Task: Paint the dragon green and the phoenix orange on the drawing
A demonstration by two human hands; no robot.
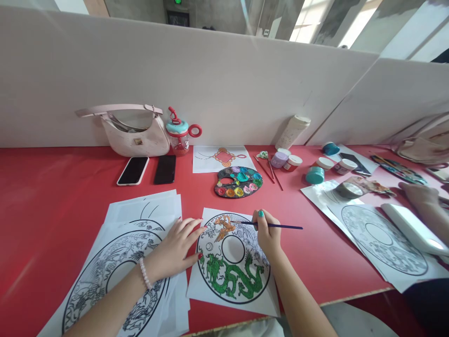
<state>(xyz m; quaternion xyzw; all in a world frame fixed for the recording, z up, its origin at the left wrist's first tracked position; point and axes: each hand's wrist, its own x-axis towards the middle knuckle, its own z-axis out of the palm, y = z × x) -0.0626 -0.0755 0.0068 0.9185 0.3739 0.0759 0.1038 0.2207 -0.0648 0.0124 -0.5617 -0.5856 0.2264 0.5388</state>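
In my right hand (268, 234) is a thin paintbrush (286, 226), pinched between thumb and fingers, its tip at the orange-painted bird (224, 226) on a printed sheet (235, 306). That sheet carries a round line drawing with a green-painted dragon (231, 278) below a blank centre ring. My left hand (182, 243) lies flat with its fingers spread, the fingertips at the sheet's left edge. Beneath that wrist is a stack of similar unpainted sheets (115, 262). Just beyond the sheet sits an oval paint palette (238, 181) with several colours in its wells.
Along the partition stand a pale handbag (136, 138), a cup with a red handle (179, 135) and a leaning white cylinder (293, 132). Two phones (164, 169) lie before them. Paint jars (315, 175) and brushes (269, 169) are to the right, near another person's hand (421, 196).
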